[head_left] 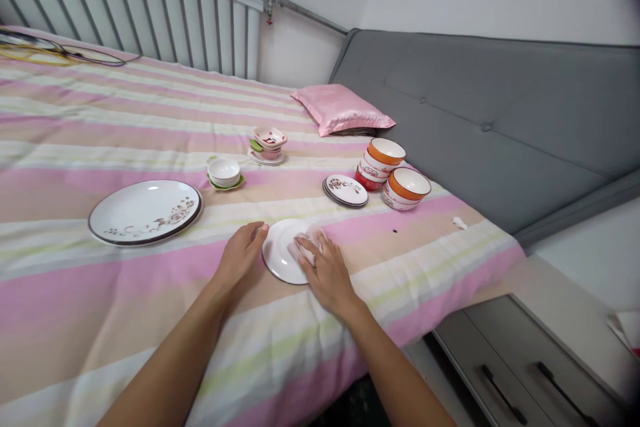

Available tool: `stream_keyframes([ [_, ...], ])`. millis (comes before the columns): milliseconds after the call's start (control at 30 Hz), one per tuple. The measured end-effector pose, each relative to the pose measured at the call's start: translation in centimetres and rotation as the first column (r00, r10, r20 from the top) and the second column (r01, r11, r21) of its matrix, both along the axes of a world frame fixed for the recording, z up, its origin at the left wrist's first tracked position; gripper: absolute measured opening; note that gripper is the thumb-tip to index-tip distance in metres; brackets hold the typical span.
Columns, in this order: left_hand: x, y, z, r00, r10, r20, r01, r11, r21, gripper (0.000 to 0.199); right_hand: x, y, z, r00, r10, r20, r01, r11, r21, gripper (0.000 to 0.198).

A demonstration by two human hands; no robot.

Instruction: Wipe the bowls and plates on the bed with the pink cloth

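A small white plate (pixel 280 250) lies on the striped bedspread in front of me. My left hand (pixel 245 250) holds its left rim, thumb near the edge and fingertips against the far side. In my right hand (pixel 327 270) is a crumpled white tissue (pixel 306 250), pressed onto the plate's right part. The fingers bend over the tissue and hide some of it, along with the plate's right edge. Just beyond sits a stack of small flower-patterned plates (pixel 347 190). To the left of my left hand lie large dark-rimmed plates (pixel 145 210), one on another.
Orange-banded bowls (pixel 407 187) stand in two stacks near the grey headboard (pixel 480 100). Small white dishes (pixel 224 170) and pink dishes (pixel 270 140) sit farther back. A pink pillow (pixel 345 110), cables (pixel 65 50) and a scrap of tissue (pixel 459 223) rest on the bed.
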State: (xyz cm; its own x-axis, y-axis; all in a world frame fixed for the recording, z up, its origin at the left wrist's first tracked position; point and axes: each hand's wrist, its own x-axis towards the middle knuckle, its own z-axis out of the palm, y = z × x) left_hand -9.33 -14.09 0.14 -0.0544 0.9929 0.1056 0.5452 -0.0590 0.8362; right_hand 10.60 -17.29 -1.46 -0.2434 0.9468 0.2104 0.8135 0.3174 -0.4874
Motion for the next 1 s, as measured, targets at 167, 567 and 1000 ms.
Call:
stream_keyframes([
  [167,0.0,0.1,-0.1,1.000,0.000,-0.009,0.000,1.000,0.001,0.054,0.0,2.7,-0.5,0.998,-0.039,-0.046,0.037,0.998,-0.041,0.042],
  [567,0.1,0.1,-0.1,1.000,0.013,-0.013,-0.013,1.000,0.004,0.053,-3.5,6.2,0.7,0.991,0.057,0.121,-0.056,0.998,-0.008,0.043],
  [1000,-0.2,0.5,-0.9,0.999,-0.016,0.035,0.014,0.998,0.057,0.047,-4.7,2.4,1.6,0.948,0.291,0.130,-0.299,0.953,0.046,0.036],
])
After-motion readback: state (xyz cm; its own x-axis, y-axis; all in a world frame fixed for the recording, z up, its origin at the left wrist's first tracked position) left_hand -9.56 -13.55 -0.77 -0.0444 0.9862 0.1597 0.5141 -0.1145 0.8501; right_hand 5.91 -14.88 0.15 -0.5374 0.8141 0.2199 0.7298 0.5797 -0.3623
